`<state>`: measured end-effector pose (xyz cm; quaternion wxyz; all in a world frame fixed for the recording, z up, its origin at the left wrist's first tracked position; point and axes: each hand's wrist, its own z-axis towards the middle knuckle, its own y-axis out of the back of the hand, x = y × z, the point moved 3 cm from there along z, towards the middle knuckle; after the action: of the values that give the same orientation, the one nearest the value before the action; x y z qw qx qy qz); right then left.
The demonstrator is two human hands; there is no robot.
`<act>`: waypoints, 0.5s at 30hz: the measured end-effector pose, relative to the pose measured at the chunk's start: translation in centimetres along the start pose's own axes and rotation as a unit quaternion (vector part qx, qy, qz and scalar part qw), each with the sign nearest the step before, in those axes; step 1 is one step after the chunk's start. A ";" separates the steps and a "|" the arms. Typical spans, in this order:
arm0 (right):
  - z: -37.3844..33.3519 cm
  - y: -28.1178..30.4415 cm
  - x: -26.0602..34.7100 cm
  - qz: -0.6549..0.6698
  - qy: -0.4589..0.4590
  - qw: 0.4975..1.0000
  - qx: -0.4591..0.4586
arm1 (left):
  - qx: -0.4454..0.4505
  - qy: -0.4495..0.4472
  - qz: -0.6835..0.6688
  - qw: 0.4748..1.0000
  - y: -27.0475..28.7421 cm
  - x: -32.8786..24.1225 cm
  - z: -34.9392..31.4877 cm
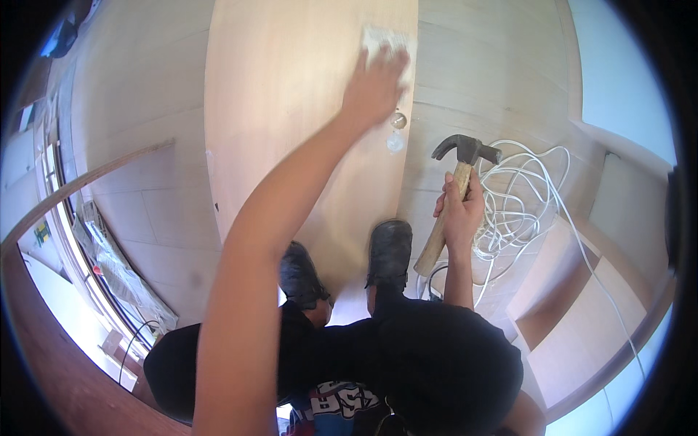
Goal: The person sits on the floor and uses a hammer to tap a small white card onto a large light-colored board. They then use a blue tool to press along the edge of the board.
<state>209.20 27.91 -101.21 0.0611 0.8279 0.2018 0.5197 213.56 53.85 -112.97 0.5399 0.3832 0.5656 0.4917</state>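
Observation:
A pale wooden door panel [291,94] lies flat on the floor in front of me. My left hand [376,83] is stretched over its right side, fingers extended and somewhat blurred, touching a rough whitish patch [384,42]; whether this is paper or a mark on the wood is unclear. Just below that hand are a round hole [398,120] and a pale round spot [395,142] near the panel's right edge. My right hand [462,211] is closed around the wooden handle of a claw hammer [465,150], its dark head pointing up, to the right of the panel.
Coiled white cable [520,196] lies on the floor beside the hammer. A wooden box-like piece [582,320] stands at lower right. At left are a curved-looking wooden strip [94,174] and a plastic-wrapped bundle [116,261]. My black shoes [390,251] rest at the panel's near end.

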 end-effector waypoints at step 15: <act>0.2 0.1 0.1 0.023 -0.019 1.000 -0.001 | 0.018 -0.056 -0.026 0.998 0.7 -2.4 -3.1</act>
<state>209.47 27.91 -101.23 0.0537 0.8422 0.1812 0.5050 210.75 51.25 -111.97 0.5765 0.4049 0.5532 0.4447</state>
